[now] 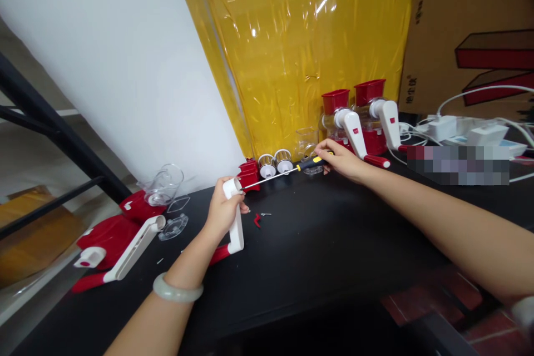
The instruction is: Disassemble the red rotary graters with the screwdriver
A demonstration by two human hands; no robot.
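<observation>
My left hand (223, 211) is closed round a white crank handle (236, 221) with a red grip at its lower end, held upright on the black table (317, 250). My right hand (340, 158) grips the black and yellow handle of a screwdriver (287, 171). Its long metal shaft points left, and its tip meets the top of the crank handle. A small red part and a tiny screw (259, 217) lie on the table just right of my left hand.
A partly dismantled red and white grinder (120, 236) with clear plastic parts (164, 183) lies at the left. Two metal drum blades (275, 164) and a red piece (249, 172) stand behind. Two assembled grinders (362, 119) stand by the yellow sheet. Chargers and cables (467, 133) sit at right.
</observation>
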